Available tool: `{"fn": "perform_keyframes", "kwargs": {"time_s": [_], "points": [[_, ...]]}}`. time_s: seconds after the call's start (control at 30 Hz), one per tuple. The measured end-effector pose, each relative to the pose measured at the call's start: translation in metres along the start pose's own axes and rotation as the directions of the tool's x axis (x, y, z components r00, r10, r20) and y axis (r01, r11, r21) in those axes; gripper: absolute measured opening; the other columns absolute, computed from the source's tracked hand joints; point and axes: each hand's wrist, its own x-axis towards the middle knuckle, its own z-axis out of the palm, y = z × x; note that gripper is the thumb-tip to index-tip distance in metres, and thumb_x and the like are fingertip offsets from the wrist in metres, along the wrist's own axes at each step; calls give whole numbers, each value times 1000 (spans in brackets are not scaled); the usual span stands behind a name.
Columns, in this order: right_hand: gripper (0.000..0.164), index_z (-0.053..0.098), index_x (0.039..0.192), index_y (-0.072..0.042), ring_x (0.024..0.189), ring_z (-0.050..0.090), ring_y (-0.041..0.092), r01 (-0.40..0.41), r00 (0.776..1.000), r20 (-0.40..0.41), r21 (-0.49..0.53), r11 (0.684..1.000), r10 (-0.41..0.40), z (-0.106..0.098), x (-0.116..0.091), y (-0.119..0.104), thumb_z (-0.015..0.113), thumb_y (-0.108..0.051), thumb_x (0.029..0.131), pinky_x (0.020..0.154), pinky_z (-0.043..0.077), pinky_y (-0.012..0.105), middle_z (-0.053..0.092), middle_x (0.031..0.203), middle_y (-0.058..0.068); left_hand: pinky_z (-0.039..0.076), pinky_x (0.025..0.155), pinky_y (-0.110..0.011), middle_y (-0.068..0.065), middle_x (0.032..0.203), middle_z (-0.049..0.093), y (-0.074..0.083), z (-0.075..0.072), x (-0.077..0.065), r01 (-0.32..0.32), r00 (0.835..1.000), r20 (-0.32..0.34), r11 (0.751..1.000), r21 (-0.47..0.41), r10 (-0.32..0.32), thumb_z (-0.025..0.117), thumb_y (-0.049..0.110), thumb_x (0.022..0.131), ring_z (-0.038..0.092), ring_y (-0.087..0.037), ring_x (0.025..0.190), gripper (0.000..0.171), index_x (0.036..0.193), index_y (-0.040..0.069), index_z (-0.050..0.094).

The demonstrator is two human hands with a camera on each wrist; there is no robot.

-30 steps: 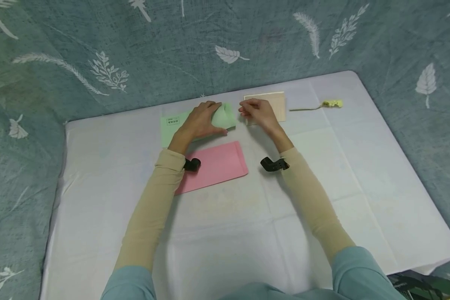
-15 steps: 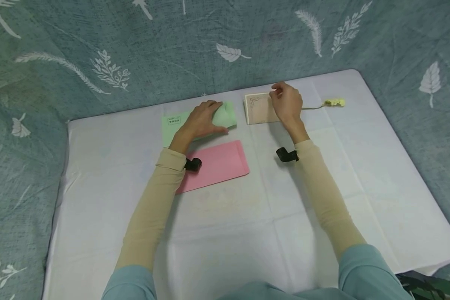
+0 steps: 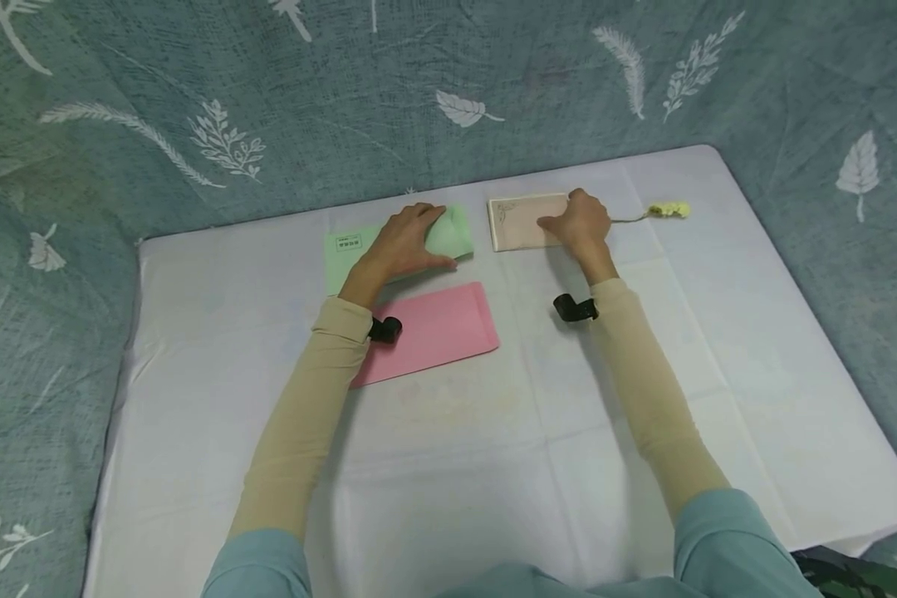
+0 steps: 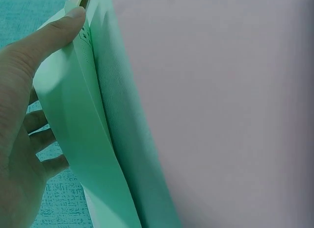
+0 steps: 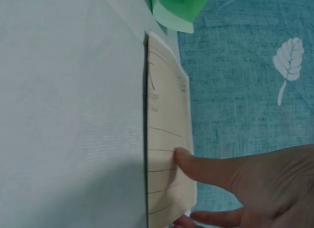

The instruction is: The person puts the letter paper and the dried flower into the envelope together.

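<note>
My left hand [image 3: 402, 241] holds a green envelope [image 3: 452, 234] across its width at the back of the table. In the left wrist view the thumb lies on one edge, the fingers round the other, and the envelope [image 4: 81, 115] bows up with its mouth spread. To the right lies a stack of beige lined letter paper [image 3: 526, 223] with a printed ornament in one corner. My right hand [image 3: 585, 228] is at its right end. The right wrist view has the thumb on the top sheet [image 5: 164, 135] and the fingers at the end edge, partly hidden.
A pink envelope [image 3: 441, 328] lies flat in front of the green one, partly under the left wrist. Right of the paper is a yellow flower [image 3: 669, 210] on a thin stem. A white cloth [image 3: 448, 465] covers the table, and a patterned curtain [image 3: 344, 100] hangs behind.
My right hand has moved right from beside the green envelope, across the letter paper, and come down on its right end. The left hand keeps its hold on the green envelope.
</note>
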Motion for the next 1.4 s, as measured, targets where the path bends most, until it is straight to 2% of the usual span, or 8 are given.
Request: {"fn": "perform_keyframes", "kwargs": {"time_s": [0.13, 0.2, 0.3, 0.43, 1.07, 1.17, 1.3, 1.4], "points": [[46, 63, 104, 4, 79, 57, 26, -36, 999, 7, -65, 997, 36, 0, 0, -2, 76, -36, 85, 71, 51, 40, 63, 99, 17, 28, 113, -52, -19, 151, 36, 1, 0, 1, -6, 1000, 2, 1000, 0, 6, 78, 53, 77, 35, -37, 138, 98, 152, 6, 35], [42, 65, 97, 2, 75, 54, 23, -57, 998, 1, -77, 995, 57, -1, 2, -3, 77, -36, 84, 68, 50, 39, 62, 92, 15, 28, 113, -52, -19, 151, 36, 2, -1, 2, -10, 1000, 0, 1000, 2, 10, 79, 53, 76, 35, -37, 138, 99, 151, 5, 35], [45, 69, 110, 1, 90, 63, 29, -83, 997, -9, -57, 995, 82, -3, 4, -1, 78, -34, 83, 79, 52, 41, 67, 107, 17, 28, 112, -51, -19, 151, 37, 2, -1, 2, -14, 1000, 2, 1000, 12, 14, 78, 53, 77, 35, -37, 137, 99, 151, 5, 35], [55, 65, 126, -1, 110, 62, 36, -107, 994, 18, -25, 994, 108, -6, 6, 1, 77, -34, 84, 90, 51, 44, 64, 126, 17, 28, 112, -51, -19, 150, 37, 2, -3, 1, -15, 1000, 6, 1000, 26, 15, 78, 52, 77, 36, -37, 137, 99, 151, 4, 35], [48, 64, 125, 3, 104, 64, 34, -49, 998, 37, 195, 980, 43, -6, 5, 14, 71, -27, 89, 91, 51, 44, 66, 120, 20, 28, 113, -50, -21, 150, 36, -1, -2, 1, -37, 999, 9, 999, 21, 36, 79, 52, 77, 35, -37, 138, 100, 151, 2, 34], [47, 62, 128, 5, 88, 69, 24, -44, 997, 78, 319, 947, 20, -7, 7, 16, 70, -23, 91, 83, 54, 36, 66, 119, 23, 27, 113, -51, -21, 151, 36, -1, -2, 1, -31, 999, 9, 999, 17, 31, 78, 52, 77, 34, -36, 138, 100, 151, 2, 34], [50, 52, 136, 8, 63, 67, 7, -121, 979, 204, 532, 838, 12, -9, 8, 15, 67, -16, 94, 66, 56, 22, 61, 125, 27, 27, 113, -51, -20, 151, 36, -1, -1, 1, -26, 1000, 6, 999, 22, 26, 79, 52, 77, 34, -36, 138, 101, 152, 3, 33], [54, 47, 140, 8, 63, 64, 3, -180, 963, 268, 605, 775, 15, -12, 7, 13, 65, -14, 95, 63, 55, 17, 57, 130, 27, 26, 113, -51, -20, 151, 36, -1, -1, 2, -29, 1000, 4, 999, 23, 29, 79, 52, 76, 34, -36, 138, 101, 152, 3, 33]]}}
